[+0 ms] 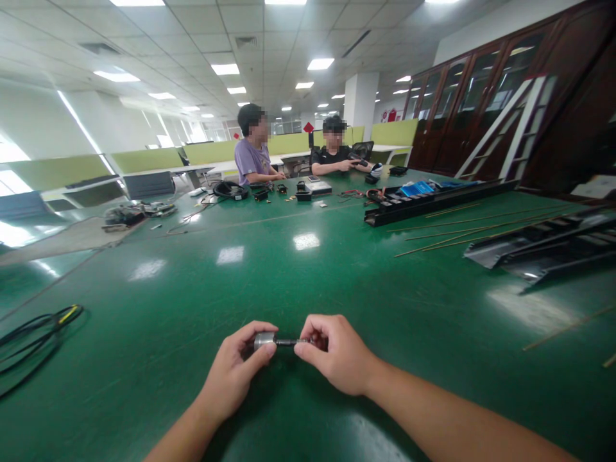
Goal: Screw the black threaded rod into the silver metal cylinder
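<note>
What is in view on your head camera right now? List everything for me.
silver cylinder with dark shaft: 1, silver and black, between the hands
green table: 1, green, under everything
black cable bundle: 1, black with yellow, near left on table
black cable coil: 1, black, far end of table
small black devices: several, black, far end of table
black channel trays: 2, black, right side of table
wooden rods: several, tan, right side of table
seated people: 2, lilac and black tops, far end of table
glass-fronted cabinets: a row, brown, along right wall
left hand: 1, fingers on cylinder
right hand: 1, fingers on shaft
</note>
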Motion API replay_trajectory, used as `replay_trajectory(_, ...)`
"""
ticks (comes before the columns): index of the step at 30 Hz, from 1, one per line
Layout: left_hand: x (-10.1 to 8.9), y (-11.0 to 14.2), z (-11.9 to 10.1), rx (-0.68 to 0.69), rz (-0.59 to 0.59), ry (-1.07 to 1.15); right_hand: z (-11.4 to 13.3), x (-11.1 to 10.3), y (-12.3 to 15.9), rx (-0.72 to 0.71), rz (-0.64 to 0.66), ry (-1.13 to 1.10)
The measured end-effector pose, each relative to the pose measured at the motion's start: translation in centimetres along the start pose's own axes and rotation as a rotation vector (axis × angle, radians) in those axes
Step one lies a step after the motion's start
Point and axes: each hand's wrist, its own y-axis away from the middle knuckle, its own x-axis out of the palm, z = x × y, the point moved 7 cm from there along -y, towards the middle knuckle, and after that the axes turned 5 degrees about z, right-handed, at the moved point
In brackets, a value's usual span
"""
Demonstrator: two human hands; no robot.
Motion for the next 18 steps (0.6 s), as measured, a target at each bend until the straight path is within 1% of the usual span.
replay_trajectory(6, -0.6, -0.1, 0.4, 0.006, -0.027, 0.075, -0.2, -0.1, -0.1, 0.022, -0.017, -0.092)
replay_trajectory(10, -1.0, -0.5, 0.7, 0.004, -0.075, 0.156, 0.1, -0.3, 0.0, -0.010, -0.038, -0.141)
replay_trajectory(14, -1.5, -0.8, 1.1, 0.012, -0.146, 0.342, 0.3, -0.1, 0.2, -0.030, -0.027, -0.131)
replay_trajectory(18, -1.8, -0.5, 1.3, -0.047, -0.199, 0.539, 0.2, 0.5, 0.2, -0.035, 0.019, -0.093)
